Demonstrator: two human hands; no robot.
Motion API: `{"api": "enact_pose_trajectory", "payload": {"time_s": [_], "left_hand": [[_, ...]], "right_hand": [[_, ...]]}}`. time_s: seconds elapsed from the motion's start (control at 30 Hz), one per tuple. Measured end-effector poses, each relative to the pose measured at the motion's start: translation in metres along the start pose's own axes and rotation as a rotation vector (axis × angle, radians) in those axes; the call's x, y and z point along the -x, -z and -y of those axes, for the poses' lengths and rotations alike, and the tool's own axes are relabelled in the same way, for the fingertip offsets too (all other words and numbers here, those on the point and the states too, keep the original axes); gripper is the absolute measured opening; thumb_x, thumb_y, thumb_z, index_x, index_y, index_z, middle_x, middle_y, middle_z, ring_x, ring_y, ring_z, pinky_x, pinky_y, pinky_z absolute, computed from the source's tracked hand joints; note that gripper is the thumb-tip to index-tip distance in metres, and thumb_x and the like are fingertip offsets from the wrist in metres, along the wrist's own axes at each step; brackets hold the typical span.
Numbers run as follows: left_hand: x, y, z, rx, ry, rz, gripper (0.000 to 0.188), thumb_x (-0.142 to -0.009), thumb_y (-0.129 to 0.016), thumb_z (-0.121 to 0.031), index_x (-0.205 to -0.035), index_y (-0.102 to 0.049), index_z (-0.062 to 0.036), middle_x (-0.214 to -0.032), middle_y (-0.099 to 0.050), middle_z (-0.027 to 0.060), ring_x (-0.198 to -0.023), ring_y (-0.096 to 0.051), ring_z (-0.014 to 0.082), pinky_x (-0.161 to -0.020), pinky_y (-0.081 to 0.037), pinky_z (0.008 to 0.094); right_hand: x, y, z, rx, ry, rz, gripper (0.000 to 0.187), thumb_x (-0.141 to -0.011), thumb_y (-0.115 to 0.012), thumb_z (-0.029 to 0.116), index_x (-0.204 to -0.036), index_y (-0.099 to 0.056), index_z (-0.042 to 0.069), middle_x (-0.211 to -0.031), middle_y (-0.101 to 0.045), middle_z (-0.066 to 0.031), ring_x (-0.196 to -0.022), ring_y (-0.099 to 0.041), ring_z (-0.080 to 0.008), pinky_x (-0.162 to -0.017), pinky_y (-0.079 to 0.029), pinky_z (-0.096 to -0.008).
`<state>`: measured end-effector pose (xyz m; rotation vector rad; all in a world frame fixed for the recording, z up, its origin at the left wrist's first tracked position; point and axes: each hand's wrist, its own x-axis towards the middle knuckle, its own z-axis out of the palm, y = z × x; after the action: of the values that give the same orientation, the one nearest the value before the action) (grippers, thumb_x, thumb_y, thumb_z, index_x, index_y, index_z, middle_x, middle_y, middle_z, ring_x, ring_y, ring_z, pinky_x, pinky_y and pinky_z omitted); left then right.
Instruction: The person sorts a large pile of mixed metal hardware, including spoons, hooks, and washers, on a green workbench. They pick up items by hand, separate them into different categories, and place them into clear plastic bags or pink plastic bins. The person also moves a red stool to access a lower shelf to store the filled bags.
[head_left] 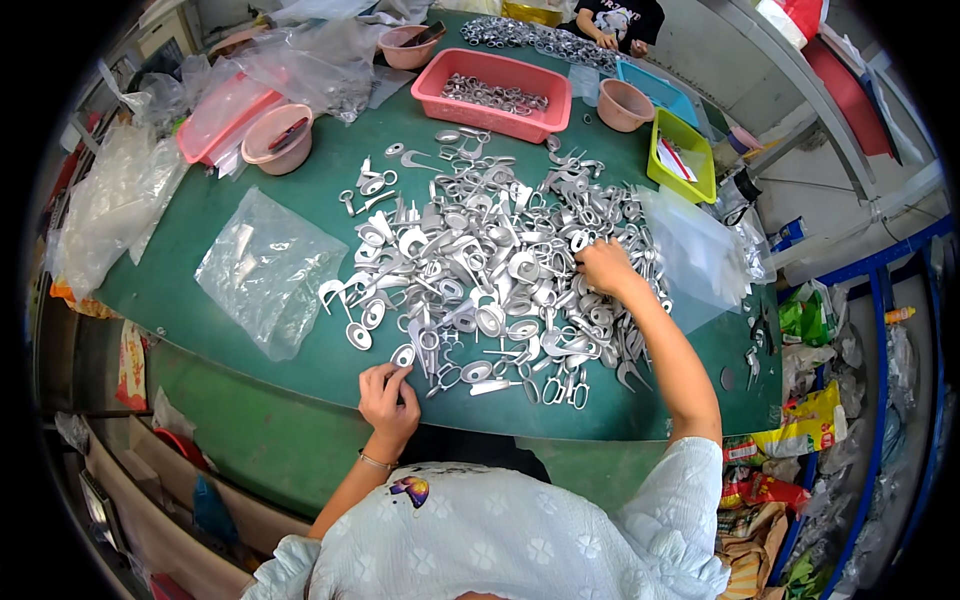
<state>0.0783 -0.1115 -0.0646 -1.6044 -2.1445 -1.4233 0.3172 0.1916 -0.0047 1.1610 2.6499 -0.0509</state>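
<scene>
A wide heap of silver-grey metal parts (490,318) lies across the middle of the green table: ovals with a slot, rings, hooks and scissor-like pieces. At the near edge of the table, my left hand (390,405) pinches an oval metal part with a dark slot (403,356) between thumb and fingers. My right hand (606,268) reaches into the right side of the heap. Its fingers are closed on a small oval metal part (581,241), partly hidden by the fingertips.
Clear plastic bags (270,270) lie left of the heap, and a plastic sheet (690,255) to its right. Behind stand a pink tub (425,100) with metal rings, round bowls (627,108) and a lime-green basket (702,155). Another person's hand (607,41) works at the far end.
</scene>
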Motion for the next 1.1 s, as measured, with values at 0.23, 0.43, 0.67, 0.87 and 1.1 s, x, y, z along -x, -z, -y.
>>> {"api": "enact_pose_trajectory", "payload": {"time_s": [0.23, 0.43, 0.67, 0.87, 1.1], "left_hand": [[0.000, 0.000, 0.000, -0.007, -0.011, -0.009, 0.024, -0.065, -0.056, 0.009, -0.085, -0.063, -0.0035, -0.084, -0.056, 0.0102, -0.080, -0.053, 0.0291, -0.068, -0.044, 0.0354], [-0.002, 0.005, 0.001, 0.075, -0.048, -0.058, 0.024, -0.069, -0.055, 0.010, -0.088, -0.063, -0.0022, -0.087, -0.056, 0.0117, -0.079, -0.054, 0.0256, -0.064, -0.045, 0.0331], [-0.032, 0.003, -0.062, 1.411, 0.883, 0.520, 0.043, -0.096, -0.041, -0.019, -0.131, -0.032, 0.0030, -0.116, -0.052, 0.0176, -0.109, -0.052, 0.0228, -0.088, -0.047, 0.0349], [-0.046, 0.024, -0.014, 1.703, 1.157, 0.103, 0.018, -0.091, -0.042, -0.009, -0.107, -0.047, -0.0016, -0.105, -0.056, 0.0184, -0.094, -0.059, 0.0235, -0.078, -0.051, 0.0332], [-0.112, 0.081, 0.070, 1.228, 0.754, -0.431, 0.046, -0.088, -0.047, -0.003, -0.130, -0.030, 0.0043, -0.135, -0.032, 0.0155, -0.123, -0.036, 0.0279, -0.105, -0.029, 0.0381]], "right_hand": [[0.051, 0.013, -0.006, -0.091, -0.109, -0.368, 0.011, -0.080, -0.055, 0.011, -0.081, -0.063, 0.003, -0.078, -0.062, -0.0132, -0.084, -0.054, -0.0289, -0.077, -0.036, -0.0412], [0.092, 0.018, 0.015, -1.313, -0.173, -0.183, 0.022, -0.092, -0.049, 0.018, -0.104, -0.059, 0.003, -0.084, -0.060, -0.0009, -0.076, -0.051, -0.0067, -0.071, -0.042, -0.0234], [0.094, 0.012, 0.150, -1.614, 0.138, 0.146, 0.015, -0.091, -0.052, 0.016, -0.100, -0.055, 0.004, -0.087, -0.060, -0.0024, -0.076, -0.056, -0.0093, -0.067, -0.046, -0.0252], [0.042, 0.005, 0.130, -0.792, 0.063, -0.459, 0.011, -0.079, -0.059, 0.010, -0.085, -0.058, 0.001, -0.080, -0.059, -0.0123, -0.085, -0.052, -0.0302, -0.073, -0.040, -0.0399], [0.013, -0.023, 0.144, 0.193, 0.041, -0.440, 0.015, -0.076, -0.052, 0.016, -0.081, -0.062, 0.005, -0.079, -0.062, -0.0059, -0.091, -0.050, -0.0202, -0.074, -0.035, -0.0359]]}}
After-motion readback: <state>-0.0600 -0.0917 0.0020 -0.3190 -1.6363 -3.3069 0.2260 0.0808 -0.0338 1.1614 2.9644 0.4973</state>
